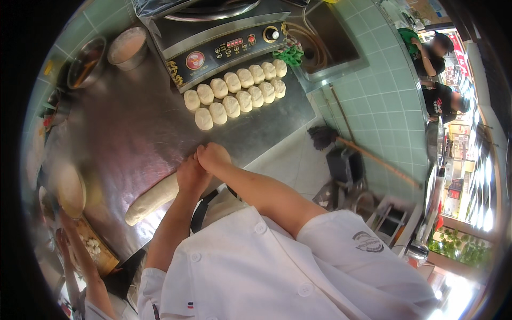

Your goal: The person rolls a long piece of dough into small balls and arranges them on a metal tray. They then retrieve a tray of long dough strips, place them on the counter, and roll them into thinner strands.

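Note:
A long, pale dough log (pixel 154 199) lies on the steel worktop, slanting up towards my hands. My left hand (pixel 193 174) is wrapped around its upper end. Pressed against the left hand's fingers is my right hand (pixel 214 158), its fingers curled; whatever they may hold is hidden. Beyond my hands, two rows of cut dough pieces (pixel 231 106) stand close together in front of a black control panel (pixel 234 48).
A metal bowl (pixel 128 49) and a dark basin (pixel 87 63) stand at the back left. At lower left, another person's arms (pixel 90 276) reach over a wooden board (pixel 108 260). A sink (pixel 340 68) adjoins the worktop (pixel 132 124); a black bin (pixel 345 164) stands below.

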{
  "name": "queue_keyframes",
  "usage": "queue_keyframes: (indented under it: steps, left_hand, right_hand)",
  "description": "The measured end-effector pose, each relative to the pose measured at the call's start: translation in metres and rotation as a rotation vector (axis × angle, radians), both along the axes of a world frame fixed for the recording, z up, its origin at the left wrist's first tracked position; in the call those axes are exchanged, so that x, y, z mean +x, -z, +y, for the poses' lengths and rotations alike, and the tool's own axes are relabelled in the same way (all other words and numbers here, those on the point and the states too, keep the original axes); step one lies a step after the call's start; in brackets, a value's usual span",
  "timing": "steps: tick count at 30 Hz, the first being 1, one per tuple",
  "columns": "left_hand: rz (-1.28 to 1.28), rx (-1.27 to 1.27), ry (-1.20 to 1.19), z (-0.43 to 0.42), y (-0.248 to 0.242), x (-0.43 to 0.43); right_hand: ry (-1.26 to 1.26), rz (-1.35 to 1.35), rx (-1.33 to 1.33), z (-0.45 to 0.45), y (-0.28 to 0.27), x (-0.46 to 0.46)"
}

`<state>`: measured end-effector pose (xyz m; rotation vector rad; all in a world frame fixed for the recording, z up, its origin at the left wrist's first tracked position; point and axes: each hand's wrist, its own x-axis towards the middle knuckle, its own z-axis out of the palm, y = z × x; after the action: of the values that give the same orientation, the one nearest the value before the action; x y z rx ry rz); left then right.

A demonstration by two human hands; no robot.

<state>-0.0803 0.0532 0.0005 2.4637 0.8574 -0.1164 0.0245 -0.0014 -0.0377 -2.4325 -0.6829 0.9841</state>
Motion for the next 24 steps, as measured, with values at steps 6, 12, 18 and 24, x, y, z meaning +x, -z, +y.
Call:
queue_keyframes:
  steps: [6,12,18,24]
  left_hand:
    - [0.011,0.063,-0.015,-0.002,0.009,0.002]
    - [0.033,-0.014,-0.141,-0.007,-0.016,0.011]
    - [0.027,-0.090,-0.152,-0.008,0.023,-0.005]
    - [-0.286,-0.636,-0.424,-0.010,0.109,-0.028]
  right_hand:
    - [0.096,0.088,-0.022,-0.003,-0.016,0.006]
    - [0.018,-0.011,0.045,-0.005,-0.041,0.013]
    - [-0.053,0.158,0.025,-0.008,-0.065,0.035]
    - [-0.269,0.454,0.644,0.010,-0.198,0.031]
